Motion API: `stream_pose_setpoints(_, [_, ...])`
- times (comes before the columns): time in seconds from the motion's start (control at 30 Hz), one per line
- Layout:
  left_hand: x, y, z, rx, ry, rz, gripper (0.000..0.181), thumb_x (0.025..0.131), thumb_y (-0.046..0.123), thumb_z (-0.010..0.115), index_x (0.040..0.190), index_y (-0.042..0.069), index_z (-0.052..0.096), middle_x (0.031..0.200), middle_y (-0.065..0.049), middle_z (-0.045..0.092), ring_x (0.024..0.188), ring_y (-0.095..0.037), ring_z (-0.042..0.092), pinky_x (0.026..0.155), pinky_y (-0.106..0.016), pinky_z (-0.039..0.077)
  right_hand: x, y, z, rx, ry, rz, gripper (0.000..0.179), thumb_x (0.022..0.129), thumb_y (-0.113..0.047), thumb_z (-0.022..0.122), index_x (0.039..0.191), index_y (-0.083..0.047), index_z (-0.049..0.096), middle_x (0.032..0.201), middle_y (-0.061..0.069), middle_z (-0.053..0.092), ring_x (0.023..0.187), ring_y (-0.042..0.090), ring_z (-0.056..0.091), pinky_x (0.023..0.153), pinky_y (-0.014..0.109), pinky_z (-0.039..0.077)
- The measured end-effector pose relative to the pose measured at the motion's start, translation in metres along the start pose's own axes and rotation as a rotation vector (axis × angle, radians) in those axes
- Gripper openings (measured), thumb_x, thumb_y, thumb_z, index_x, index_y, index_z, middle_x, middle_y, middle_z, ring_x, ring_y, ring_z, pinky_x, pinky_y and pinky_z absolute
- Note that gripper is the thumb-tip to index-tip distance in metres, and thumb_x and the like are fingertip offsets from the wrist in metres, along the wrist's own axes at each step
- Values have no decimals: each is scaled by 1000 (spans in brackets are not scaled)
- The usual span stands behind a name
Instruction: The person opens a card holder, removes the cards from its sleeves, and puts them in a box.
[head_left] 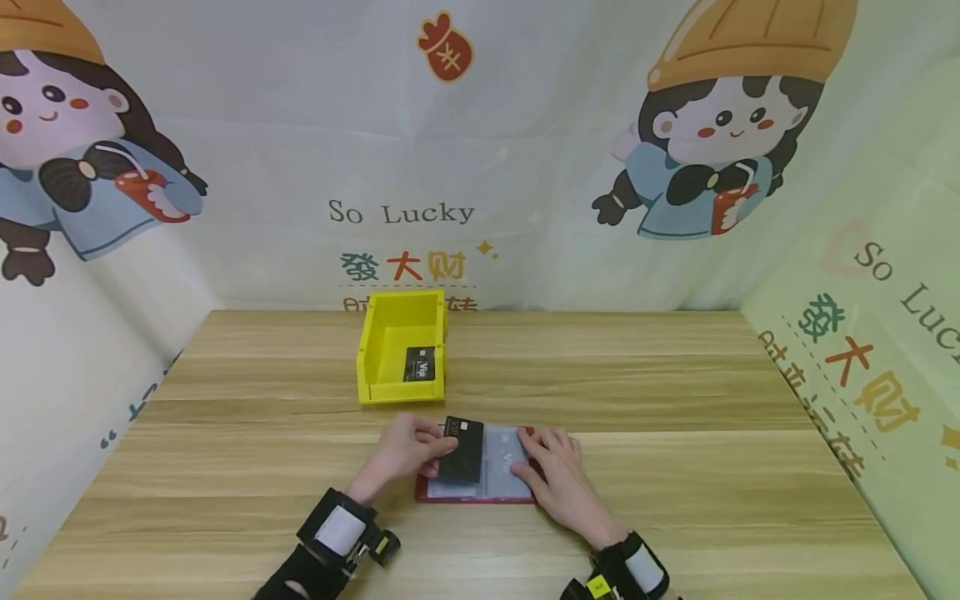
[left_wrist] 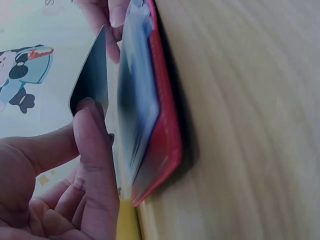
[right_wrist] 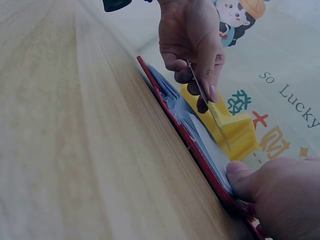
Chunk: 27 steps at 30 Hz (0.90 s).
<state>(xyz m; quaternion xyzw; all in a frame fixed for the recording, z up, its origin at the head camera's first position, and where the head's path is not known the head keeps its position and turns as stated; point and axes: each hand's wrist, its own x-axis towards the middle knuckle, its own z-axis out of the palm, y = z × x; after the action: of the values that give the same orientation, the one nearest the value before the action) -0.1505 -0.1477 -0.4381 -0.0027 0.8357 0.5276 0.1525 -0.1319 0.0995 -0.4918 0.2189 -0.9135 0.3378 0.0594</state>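
A black VIP card (head_left: 463,452) is pinched between the thumb and fingers of my left hand (head_left: 411,450). In the head view it overlaps the left page of an open card holder (head_left: 491,500) with a red cover and clear sleeves. Both wrist views show the card (left_wrist: 94,75) tilted and raised above the sleeves (right_wrist: 202,137). My right hand (head_left: 561,479) grips the holder's right side, its thumb (right_wrist: 240,175) on the sleeves and its fingers at the edge. A pale card with lettering shows through the right-hand sleeve.
A yellow bin (head_left: 363,375) stands behind the card holder, slightly to the left. Another black VIP card (head_left: 420,364) lies inside it, near the front right corner. The wooden table (head_left: 675,400) meets a printed cloth backdrop (head_left: 540,250) at the back and sides.
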Motion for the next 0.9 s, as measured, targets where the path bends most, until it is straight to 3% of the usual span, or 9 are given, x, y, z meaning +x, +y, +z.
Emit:
stream_pose_setpoints(0.33, [1, 5, -19, 10, 25, 12, 18, 93, 12, 72, 93, -6, 71, 61, 1, 63, 52, -8, 57, 54, -23, 54, 1, 0, 2, -8, 10, -4, 49, 92, -16, 71, 134, 7, 59, 103, 7, 61, 102, 22, 46, 91, 42, 31])
stream_pose_setpoints(0.67, [7, 8, -38, 10, 101, 5, 22, 95, 13, 69, 99, -8, 70, 63, 3, 62, 57, -9, 57, 61, -27, 57, 2, 0, 2, 10, -7, 10, 50, 93, -17, 70, 135, 7, 58, 103, 6, 60, 102, 22, 46, 91, 41, 30])
stream_pose_setpoints(0.9, [12, 12, -51, 46, 166, 20, 28, 96, 15, 68, 109, -10, 69, 74, -6, 71, 60, -10, 59, 65, -30, 59, 2, 2, 2, -8, -1, -4, 50, 93, -18, 70, 135, 7, 59, 104, 7, 60, 104, 24, 46, 92, 42, 31])
